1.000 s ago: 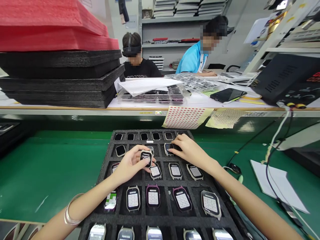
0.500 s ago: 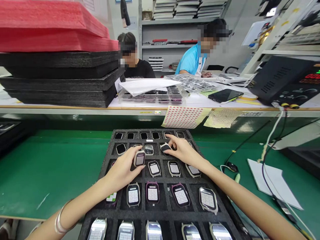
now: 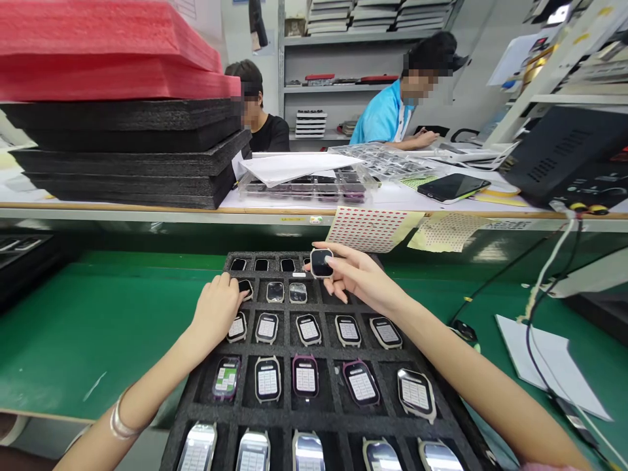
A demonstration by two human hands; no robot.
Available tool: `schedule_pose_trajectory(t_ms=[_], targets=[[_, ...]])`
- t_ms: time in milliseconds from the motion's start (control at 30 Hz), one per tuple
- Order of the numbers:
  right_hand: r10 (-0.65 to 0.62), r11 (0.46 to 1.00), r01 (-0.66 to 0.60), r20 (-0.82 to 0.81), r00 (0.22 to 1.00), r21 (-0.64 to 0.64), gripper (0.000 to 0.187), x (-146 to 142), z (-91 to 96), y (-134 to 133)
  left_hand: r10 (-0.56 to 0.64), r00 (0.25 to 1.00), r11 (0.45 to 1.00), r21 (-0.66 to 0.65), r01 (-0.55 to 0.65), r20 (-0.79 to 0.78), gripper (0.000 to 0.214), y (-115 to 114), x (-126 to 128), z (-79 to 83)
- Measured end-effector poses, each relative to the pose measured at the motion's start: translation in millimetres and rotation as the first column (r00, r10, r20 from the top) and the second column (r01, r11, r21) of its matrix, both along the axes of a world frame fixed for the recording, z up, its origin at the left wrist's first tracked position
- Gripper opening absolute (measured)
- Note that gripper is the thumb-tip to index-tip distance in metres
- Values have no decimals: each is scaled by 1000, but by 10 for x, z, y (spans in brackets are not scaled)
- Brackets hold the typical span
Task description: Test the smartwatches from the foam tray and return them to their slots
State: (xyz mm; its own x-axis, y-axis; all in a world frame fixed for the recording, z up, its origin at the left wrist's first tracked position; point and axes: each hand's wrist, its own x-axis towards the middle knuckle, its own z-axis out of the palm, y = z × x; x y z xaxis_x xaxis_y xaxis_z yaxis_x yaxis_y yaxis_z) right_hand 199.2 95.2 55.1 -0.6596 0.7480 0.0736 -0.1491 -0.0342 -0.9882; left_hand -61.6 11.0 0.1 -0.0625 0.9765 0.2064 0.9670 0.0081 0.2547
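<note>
Green matting covers the bench [image 3: 69, 327], and a white-topped ledge [image 3: 275, 213] runs across its far side, with grey shelves [image 3: 338, 60] behind. Beyond the ledge are two people, one in black [image 3: 272, 134] to the left and one in blue [image 3: 375, 118] to the right.

On the bench lies a black foam tray [image 3: 314, 419], its compartments holding rows of watches, many with lit white screens. The right hand [image 3: 360, 271] grasps a dark-screened watch [image 3: 321, 263] between thumb and fingers, raised over the far part of the tray. The left hand [image 3: 216, 307] has its fingertips at another watch [image 3: 246, 290] at the left end of the second row from the far side; whether it grips that one, I cannot tell. A bracelet [image 3: 119, 420] circles the left wrist.

Red foam [image 3: 112, 55] tops black foam [image 3: 132, 157] at the ledge's left. Farther right lie loose paper [image 3: 294, 167], a phone [image 3: 454, 187] and a dark box [image 3: 564, 154]. A dotted sheet [image 3: 373, 227] hangs from the ledge's near edge.
</note>
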Motion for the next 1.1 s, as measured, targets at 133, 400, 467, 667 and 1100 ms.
schedule_pose_trajectory(t_ms=[133, 400, 467, 667, 1100], targets=[[44, 996, -52, -110, 993, -71, 46, -108, -74, 42, -20, 987, 999, -40, 27, 161, 19, 103, -90, -106], [136, 990, -139, -119, 984, -23, 35, -126, -183, 35, -61, 758, 995, -20, 97, 649, 27, 168, -174, -80], [160, 986, -165, -128, 979, -28, 35, -109, -190, 33, -104, 630, 989, 16, 144, 770, 32, 185, -121, -25], [153, 982, -163, -106, 982, -91, 33, -123, -234, 33, -69, -108, 928, 103, 358, 992, 44, 229, 52, 163], [151, 976, -168, -130, 980, -137, 37, -131, -284, 42, -172, 233, 971, 125, 201, 957, 28, 228, 254, 196]])
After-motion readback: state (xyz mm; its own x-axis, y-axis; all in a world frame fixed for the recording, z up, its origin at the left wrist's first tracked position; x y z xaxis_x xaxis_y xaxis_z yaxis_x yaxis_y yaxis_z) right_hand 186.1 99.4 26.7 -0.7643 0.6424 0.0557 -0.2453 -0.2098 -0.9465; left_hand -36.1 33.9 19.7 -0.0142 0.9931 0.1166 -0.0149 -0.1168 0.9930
